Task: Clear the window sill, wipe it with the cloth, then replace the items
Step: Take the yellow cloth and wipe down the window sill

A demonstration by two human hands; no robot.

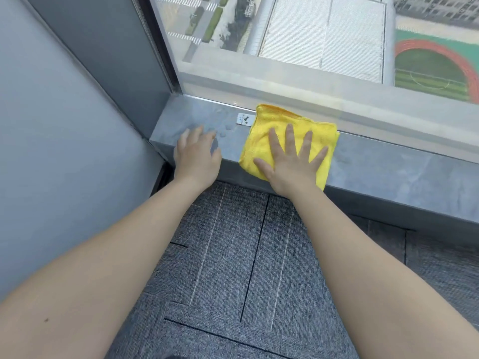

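Note:
A folded yellow cloth [261, 141] lies flat on the grey stone window sill [375, 161], hanging slightly over its front edge. My right hand [291, 161] presses down on the cloth with fingers spread wide. My left hand [197, 154] rests on the sill's left end with fingers apart, holding nothing. A small white label [245, 118] sticks out from the cloth's left side, lying on the sill. A few water drops [225, 130] sit between my hands.
The window glass [311, 47] rises straight from the sill's back edge. A grey wall [64, 125] and window frame [155, 60] close off the left end. Grey carpet tiles [246, 255] cover the floor below.

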